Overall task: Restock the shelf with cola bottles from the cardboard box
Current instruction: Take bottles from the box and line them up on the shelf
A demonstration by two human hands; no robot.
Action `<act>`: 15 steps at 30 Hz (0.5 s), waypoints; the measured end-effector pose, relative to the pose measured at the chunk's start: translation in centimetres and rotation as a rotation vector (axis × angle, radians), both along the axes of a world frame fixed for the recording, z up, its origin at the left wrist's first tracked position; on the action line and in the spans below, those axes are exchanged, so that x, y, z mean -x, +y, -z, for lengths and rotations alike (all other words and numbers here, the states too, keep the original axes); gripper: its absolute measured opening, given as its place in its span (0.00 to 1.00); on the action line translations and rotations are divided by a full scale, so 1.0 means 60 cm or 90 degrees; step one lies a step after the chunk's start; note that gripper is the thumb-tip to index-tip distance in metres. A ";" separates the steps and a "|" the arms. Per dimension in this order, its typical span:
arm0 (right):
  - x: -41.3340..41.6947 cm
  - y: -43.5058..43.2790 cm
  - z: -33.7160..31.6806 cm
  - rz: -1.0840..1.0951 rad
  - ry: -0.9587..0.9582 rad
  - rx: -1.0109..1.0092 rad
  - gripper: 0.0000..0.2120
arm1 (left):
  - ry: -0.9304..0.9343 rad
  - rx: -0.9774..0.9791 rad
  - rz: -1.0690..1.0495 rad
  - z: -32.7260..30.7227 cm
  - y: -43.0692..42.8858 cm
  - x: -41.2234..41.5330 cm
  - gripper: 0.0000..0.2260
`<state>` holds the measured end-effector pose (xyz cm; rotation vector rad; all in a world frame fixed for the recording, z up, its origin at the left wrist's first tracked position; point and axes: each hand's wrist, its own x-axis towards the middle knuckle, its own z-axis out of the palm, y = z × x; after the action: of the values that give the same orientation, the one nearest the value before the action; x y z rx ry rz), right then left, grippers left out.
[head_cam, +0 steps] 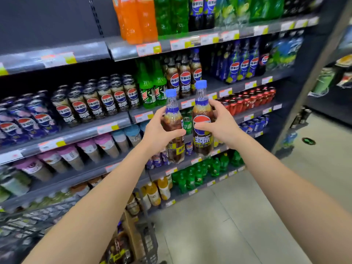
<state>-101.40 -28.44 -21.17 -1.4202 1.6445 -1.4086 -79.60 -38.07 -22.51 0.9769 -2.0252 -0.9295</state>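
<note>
I hold two cola bottles with blue caps up in front of the shelves. My left hand is wrapped around the left cola bottle at its middle. The right cola bottle stands a little higher, gripped from the right side by my right hand. Both are upright, close together. Behind them, on the shelf, stand matching cola bottles beside green bottles. The cardboard box sits low at the bottom centre in a wire cart, with more bottles inside.
A row of cola cans fills the shelf section to the left. Red cans and blue cans sit on lower shelves to the right. Orange and green bottles are on the top shelf. The tiled aisle floor lies to the right.
</note>
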 end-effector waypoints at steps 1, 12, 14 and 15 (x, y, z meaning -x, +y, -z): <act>0.020 -0.002 -0.005 -0.001 0.002 0.002 0.37 | 0.000 0.004 0.000 -0.007 -0.001 0.020 0.48; 0.226 -0.117 -0.014 -0.011 0.000 0.028 0.36 | -0.017 0.027 -0.017 -0.031 -0.109 0.217 0.47; 0.267 -0.158 -0.010 -0.018 0.007 0.029 0.37 | -0.020 0.022 -0.010 -0.027 -0.147 0.254 0.48; 0.287 -0.178 -0.009 -0.016 0.005 0.026 0.39 | -0.024 0.017 -0.010 -0.025 -0.168 0.272 0.48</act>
<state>-118.60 -39.14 -20.65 -1.4656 1.6049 -1.4326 -95.94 -48.12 -21.02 1.0002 -2.0535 -0.8799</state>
